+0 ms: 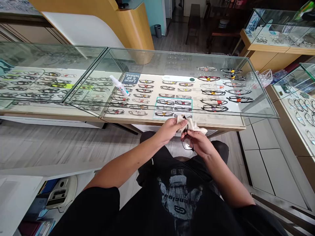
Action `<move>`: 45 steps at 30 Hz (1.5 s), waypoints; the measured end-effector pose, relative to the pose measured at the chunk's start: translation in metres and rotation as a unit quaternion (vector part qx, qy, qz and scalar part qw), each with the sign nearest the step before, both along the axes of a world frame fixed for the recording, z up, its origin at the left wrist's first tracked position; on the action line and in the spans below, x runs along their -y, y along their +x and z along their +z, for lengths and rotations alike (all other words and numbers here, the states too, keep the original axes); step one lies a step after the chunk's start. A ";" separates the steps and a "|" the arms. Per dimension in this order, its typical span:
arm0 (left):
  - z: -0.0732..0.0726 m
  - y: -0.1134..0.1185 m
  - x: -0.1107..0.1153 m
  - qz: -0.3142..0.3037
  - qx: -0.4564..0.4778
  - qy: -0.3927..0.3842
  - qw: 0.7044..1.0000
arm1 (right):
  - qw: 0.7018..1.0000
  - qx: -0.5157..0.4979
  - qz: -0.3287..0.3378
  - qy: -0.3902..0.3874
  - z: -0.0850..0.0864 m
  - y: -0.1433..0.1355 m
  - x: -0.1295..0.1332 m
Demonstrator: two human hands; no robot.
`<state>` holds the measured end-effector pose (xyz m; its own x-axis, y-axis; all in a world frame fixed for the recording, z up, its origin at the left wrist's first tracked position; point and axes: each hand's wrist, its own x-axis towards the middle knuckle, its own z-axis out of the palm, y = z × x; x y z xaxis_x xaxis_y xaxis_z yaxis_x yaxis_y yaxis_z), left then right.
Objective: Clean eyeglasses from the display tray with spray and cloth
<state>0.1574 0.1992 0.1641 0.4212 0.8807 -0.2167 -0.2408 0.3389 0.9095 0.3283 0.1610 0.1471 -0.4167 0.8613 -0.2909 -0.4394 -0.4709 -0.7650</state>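
Note:
Just above my lap, at the near edge of the glass display case (137, 123), both hands are on a pair of eyeglasses (187, 143). My left hand (171, 128) is closed, pinching a cream cleaning cloth (193, 126) round one part of the glasses. With closed fingers my right hand (199, 141) grips the frame near its middle. One dark-rimmed lens hangs below the fingers, with droplets or specks on it. The other lens is mostly hidden by the cloth and fingers. A white spray bottle (119, 86) rests on the glass top, away to the left.
Rows of spectacle frames (214, 92) lie under the glass, beside a dark sign (131, 78). More display cases stand at right (305, 108) and far right. A white desk (19, 193) with a shelf is at lower left. Beyond the case are a bin (157, 31) and a bench (194, 19).

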 end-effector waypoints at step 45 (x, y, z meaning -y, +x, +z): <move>0.015 -0.013 -0.005 -0.025 -0.007 -0.012 1.000 | 0.999 -0.030 -0.035 -0.011 0.000 0.008 -0.004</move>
<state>0.1448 0.2038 0.1787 0.4611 0.8535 -0.2427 -0.2112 0.3712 0.9042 0.3362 0.1647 0.1474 -0.3722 0.8826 -0.2871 -0.5172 -0.4541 -0.7255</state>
